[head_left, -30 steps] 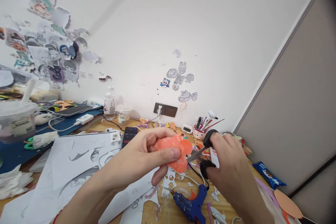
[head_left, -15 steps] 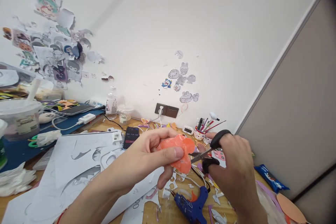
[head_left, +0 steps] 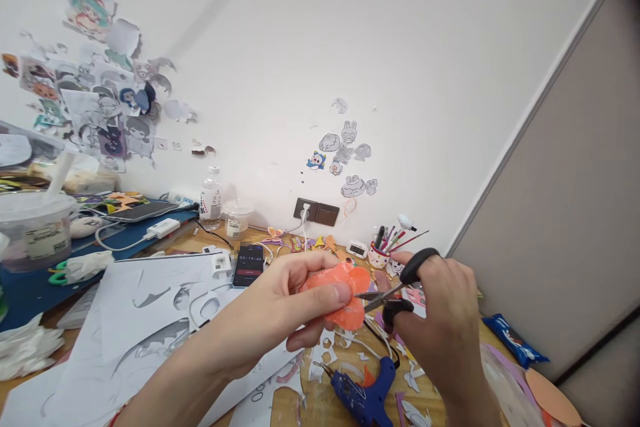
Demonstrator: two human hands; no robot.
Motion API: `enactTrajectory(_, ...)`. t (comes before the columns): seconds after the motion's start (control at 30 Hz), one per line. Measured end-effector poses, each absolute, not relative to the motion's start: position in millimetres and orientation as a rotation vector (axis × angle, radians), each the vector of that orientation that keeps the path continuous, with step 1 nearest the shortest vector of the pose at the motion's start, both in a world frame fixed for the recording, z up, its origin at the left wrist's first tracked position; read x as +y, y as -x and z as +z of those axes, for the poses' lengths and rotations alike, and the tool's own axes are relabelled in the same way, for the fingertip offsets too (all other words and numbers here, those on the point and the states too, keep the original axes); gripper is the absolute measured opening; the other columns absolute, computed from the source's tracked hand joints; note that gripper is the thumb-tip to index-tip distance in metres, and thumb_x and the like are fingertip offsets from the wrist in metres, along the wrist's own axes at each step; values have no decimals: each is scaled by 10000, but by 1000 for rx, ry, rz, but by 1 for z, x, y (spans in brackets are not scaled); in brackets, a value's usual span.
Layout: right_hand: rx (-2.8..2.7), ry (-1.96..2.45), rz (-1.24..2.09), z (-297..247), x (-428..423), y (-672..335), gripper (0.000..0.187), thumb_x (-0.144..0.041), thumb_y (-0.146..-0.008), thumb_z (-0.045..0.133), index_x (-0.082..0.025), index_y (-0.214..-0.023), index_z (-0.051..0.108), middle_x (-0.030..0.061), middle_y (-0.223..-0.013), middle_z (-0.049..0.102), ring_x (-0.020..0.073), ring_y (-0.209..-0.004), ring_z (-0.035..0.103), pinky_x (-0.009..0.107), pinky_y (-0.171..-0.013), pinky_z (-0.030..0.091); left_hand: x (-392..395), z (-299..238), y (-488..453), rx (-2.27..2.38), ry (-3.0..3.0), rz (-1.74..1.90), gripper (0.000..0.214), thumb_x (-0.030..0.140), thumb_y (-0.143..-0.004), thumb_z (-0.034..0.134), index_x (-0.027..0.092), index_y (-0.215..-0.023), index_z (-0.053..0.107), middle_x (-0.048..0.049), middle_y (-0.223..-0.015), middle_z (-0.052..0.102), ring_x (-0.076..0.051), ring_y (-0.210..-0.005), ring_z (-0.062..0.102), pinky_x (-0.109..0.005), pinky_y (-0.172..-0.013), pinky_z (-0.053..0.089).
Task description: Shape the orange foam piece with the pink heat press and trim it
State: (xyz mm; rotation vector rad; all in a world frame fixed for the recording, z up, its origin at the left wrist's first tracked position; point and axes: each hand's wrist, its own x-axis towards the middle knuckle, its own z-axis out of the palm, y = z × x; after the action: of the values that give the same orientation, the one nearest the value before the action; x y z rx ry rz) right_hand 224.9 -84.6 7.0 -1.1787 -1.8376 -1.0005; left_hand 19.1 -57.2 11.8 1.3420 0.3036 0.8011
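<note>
Your left hand (head_left: pixel 295 300) pinches the orange lobed piece (head_left: pixel 354 315) between thumb and fingers, up above the cluttered bench (head_left: pixel 317 410). Your right hand (head_left: pixel 447 300) grips the black-handled scissors (head_left: pixel 384 296) by their loops, slightly parted blades at the notch in the piece's right edge. Below, the blue glue gun (head_left: pixel 363 392) lies among white paper scraps (head_left: pixel 412 380).

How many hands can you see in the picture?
2. The left hand, nearer the middle, pinches the orange piece; the right hand, over to the right, holds the black-handled scissors. I see no others.
</note>
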Motion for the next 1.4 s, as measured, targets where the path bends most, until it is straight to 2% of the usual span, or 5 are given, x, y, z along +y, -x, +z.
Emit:
enactTrajectory(0.47, -2123, 1170, -456, 12, -93, -218, 284, -6, -587, 473, -194, -800, 458, -12, -717, 439, 170, -709, 361, 294, -642, 306, -56, 10, -14, 269, -1371, 780, 190, 309, -778, 670, 160, -739, 560, 69, -528, 449, -14, -403, 232, -131, -356, 168)
enactTrajectory(0.67, -2270, 1180, -160, 16, -101, -225, 254, -21, -584, 549, -201, -739, 459, -29, -722, 438, 150, -716, 380, 277, -641, 324, -59, 12, -13, 222, -1459, 803, 123, 254, -747, 689, 164, -715, 611, 38, -607, 539, -52, -505, 403, -152, -476, 325)
enactTrajectory(0.8, -2329, 1149, -63, 23, -112, -228, 191, -89, -658, 616, -203, -721, 476, -33, -723, 475, 137, -712, 420, 260, -634, 355, -55, 12, -14, 312, -1523, 917, 88, 248, -750, 679, 184, -725, 624, 51, -603, 534, -51, -469, 335, -163, -435, 269)
enactTrajectory(0.97, -2296, 1418, -194, 23, -118, -238, 234, -16, -534, 539, -203, -645, 453, -44, -638, 478, 124, -616, 426, 238, -535, 319, -52, 12, -16, 378, -1584, 949, 113, 285, -751, 675, 186, -728, 628, 41, -635, 559, -65, -511, 380, -173, -461, 279)
enactTrajectory(1.4, -2230, 1774, -227, 20, -117, -240, 309, -418, -675, 673, -215, -586, 458, -50, -536, 527, 113, -483, 452, 209, -435, 314, -52, 12, -19, 467, -1566, 986, 113, 300, -746, 687, 197, -717, 650, 19, -629, 654, -98, -564, 522, -187, -498, 354)
